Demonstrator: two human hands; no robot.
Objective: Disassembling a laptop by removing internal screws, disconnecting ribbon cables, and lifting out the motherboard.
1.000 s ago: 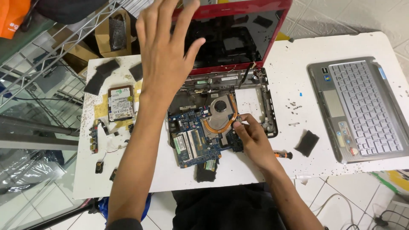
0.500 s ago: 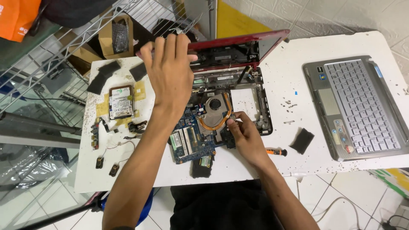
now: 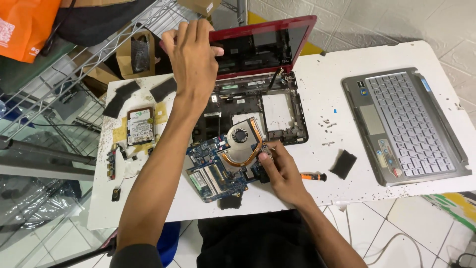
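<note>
Two bare hands work on a gutted red laptop [image 3: 258, 84] on a white table [image 3: 322, 104]. Left hand [image 3: 193, 59] grips the top left edge of the red screen lid [image 3: 263, 47], fingers curled over the rim, thumb side down. Right hand [image 3: 280, 168] pinches the right edge of the blue motherboard [image 3: 218, 168], fingers pressed together on it. Board sits tilted, half out of the black base shell [image 3: 282, 114], with round fan [image 3: 240, 135] and copper heat pipe [image 3: 243, 156] on top. Orange screwdriver [image 3: 312, 176] lies just beside right hand. Hard drive [image 3: 140, 125] far left on table. Grey keyboard panel [image 3: 404, 126] well apart at right. Black foam pad [image 3: 343, 164] between.
</note>
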